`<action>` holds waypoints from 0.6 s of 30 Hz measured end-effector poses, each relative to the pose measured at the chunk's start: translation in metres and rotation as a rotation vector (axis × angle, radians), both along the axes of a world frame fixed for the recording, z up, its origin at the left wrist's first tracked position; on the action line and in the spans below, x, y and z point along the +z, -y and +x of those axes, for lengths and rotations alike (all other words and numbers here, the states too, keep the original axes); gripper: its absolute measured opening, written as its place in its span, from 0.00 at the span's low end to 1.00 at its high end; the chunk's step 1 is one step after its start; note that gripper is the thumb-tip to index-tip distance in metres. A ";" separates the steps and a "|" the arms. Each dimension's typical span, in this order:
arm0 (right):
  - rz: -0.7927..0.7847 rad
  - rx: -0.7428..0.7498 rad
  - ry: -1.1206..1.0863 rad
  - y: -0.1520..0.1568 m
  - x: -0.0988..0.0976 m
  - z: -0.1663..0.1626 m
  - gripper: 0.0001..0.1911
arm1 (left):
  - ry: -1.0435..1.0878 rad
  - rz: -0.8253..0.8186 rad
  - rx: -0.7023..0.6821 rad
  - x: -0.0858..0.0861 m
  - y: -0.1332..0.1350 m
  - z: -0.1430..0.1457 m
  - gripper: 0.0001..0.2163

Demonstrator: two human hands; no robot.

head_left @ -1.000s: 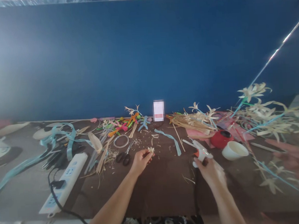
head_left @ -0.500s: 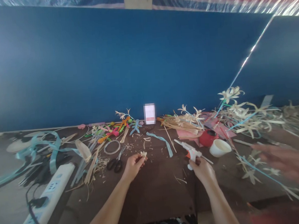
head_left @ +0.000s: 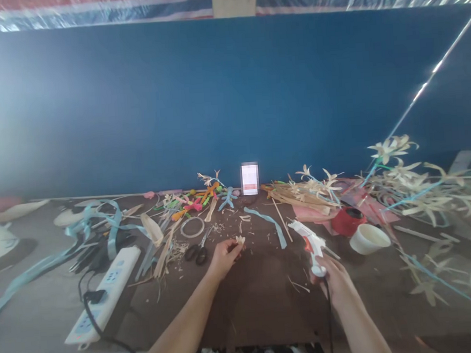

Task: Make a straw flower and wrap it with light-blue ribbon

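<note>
Glue gun (head_left: 313, 243) now turned, handle in fuller view; right hand's (head_left: 336, 281) grip closed around it. Left hand (head_left: 224, 259) still pinches small pale flower (head_left: 240, 240) over counter (head_left: 264, 298), fingertips shut. Nozzle and flower well apart, so apparently no glue going on.

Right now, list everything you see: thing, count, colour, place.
glue gun: one, white-orange, right
small flower: one, cream, centre
scissors: one, black-handled, left of centre
ring: one, whitish, behind scissors
power strip: one, white, left
cup: one, white, right
round object: one, red, beside cup
ribbons: several, light blue, left and centre
larger flowers: many, cream, mostly right
fuzzy twists: several, multicoloured, back
blurred rectangle: one, white, back centre
table: one, brown, beneath
wall: one, blue, behind
left hand: one, bare, centre, holding small flower
right hand: one, bare, right, gripping glue gun
</note>
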State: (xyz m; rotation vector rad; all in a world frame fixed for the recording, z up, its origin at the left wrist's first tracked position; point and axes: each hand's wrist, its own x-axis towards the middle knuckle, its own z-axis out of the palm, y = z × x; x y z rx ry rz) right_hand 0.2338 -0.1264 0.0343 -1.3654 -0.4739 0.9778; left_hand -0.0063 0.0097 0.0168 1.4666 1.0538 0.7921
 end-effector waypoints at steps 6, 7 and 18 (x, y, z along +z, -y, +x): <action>0.109 0.351 0.042 0.004 0.016 -0.025 0.12 | 0.022 -0.037 0.032 -0.002 0.004 0.001 0.14; 0.107 0.380 0.071 0.003 0.016 -0.030 0.12 | 0.030 -0.033 0.026 -0.002 0.005 0.001 0.14; 0.011 0.393 0.308 -0.009 -0.011 -0.060 0.15 | 0.065 -0.036 -0.020 -0.005 0.004 -0.002 0.13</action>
